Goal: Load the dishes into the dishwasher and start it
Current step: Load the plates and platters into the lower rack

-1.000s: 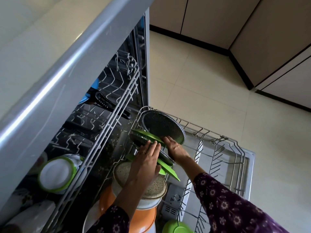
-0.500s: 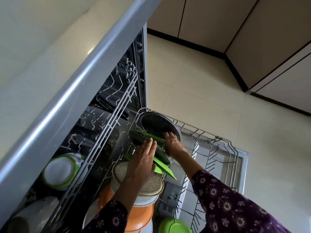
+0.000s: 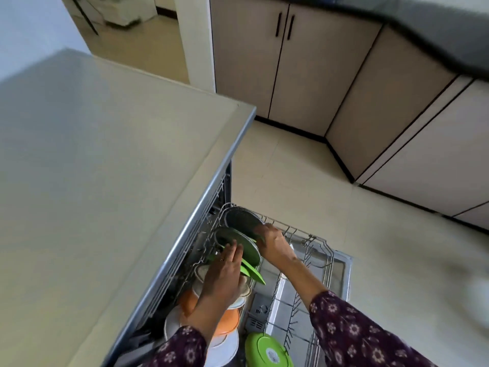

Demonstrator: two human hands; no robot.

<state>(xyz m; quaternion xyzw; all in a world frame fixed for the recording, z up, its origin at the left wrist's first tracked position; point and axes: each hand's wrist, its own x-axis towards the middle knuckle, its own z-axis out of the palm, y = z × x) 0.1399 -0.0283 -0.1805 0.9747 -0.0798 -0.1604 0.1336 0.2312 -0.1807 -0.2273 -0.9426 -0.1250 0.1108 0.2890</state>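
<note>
two arms come out of long sleeves of one and the same cloth. the left sleeve [image 3: 180,348], at about seven o'clock in the view, and the right sleeve [image 3: 352,332], at about five o'clock, are deep purple-maroon, printed all over with small pale pink flowers with round centres. both cuffs end partway along the forearm. the left hand [image 3: 225,276] wears a thin ring [image 3: 221,259] on one finger, its detail too small to tell. the right hand [image 3: 272,245] lies at one o'clock of it.

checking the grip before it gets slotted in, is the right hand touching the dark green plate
Touching. The head view shows the right hand pinching the right rim of the dark green plate, with no gap between them.
</note>
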